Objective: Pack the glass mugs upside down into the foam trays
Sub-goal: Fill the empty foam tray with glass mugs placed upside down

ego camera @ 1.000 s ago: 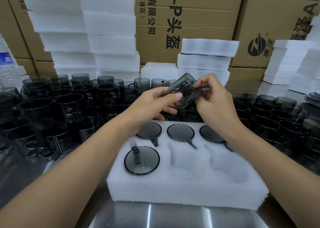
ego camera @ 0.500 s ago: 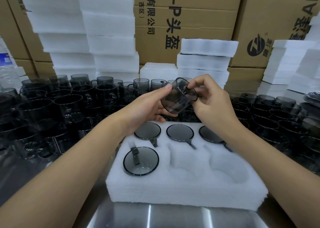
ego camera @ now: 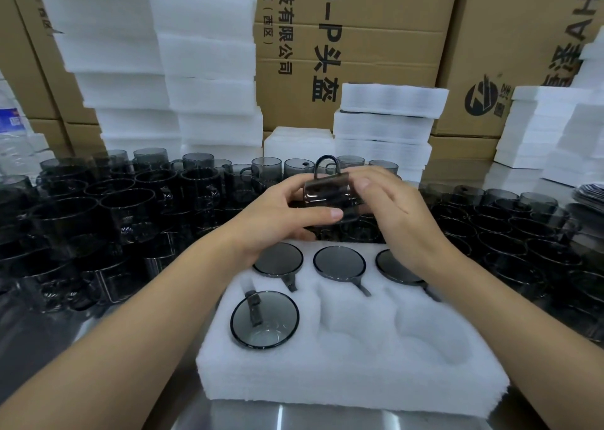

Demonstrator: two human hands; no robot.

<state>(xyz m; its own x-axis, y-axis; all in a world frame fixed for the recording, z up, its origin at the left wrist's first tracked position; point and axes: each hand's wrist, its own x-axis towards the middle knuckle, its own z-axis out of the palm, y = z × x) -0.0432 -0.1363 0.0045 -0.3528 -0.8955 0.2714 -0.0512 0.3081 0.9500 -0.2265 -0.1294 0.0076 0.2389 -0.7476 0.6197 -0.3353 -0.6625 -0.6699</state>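
Note:
Both hands hold one smoky grey glass mug (ego camera: 327,189) above the far edge of the white foam tray (ego camera: 353,374). The mug lies on its side with its handle pointing up. My left hand (ego camera: 287,214) grips it from the left, thumb across the front. My right hand (ego camera: 392,207) holds its right end, fingers curled over the top. In the tray, three mugs sit upside down in the back row (ego camera: 339,262), and one more (ego camera: 264,319) fills the front left pocket. The two front pockets at middle and right are bare foam.
Rows of loose grey mugs stand on the metal table at left (ego camera: 98,210) and right (ego camera: 510,220). Stacks of white foam trays (ego camera: 202,70) and cardboard boxes (ego camera: 353,37) rise behind. A plastic water bottle (ego camera: 13,142) stands at far left.
The mug has been turned between both hands from a tilted pose, with its round end towards me, onto its side with the handle up. The hands have stayed in about the same place.

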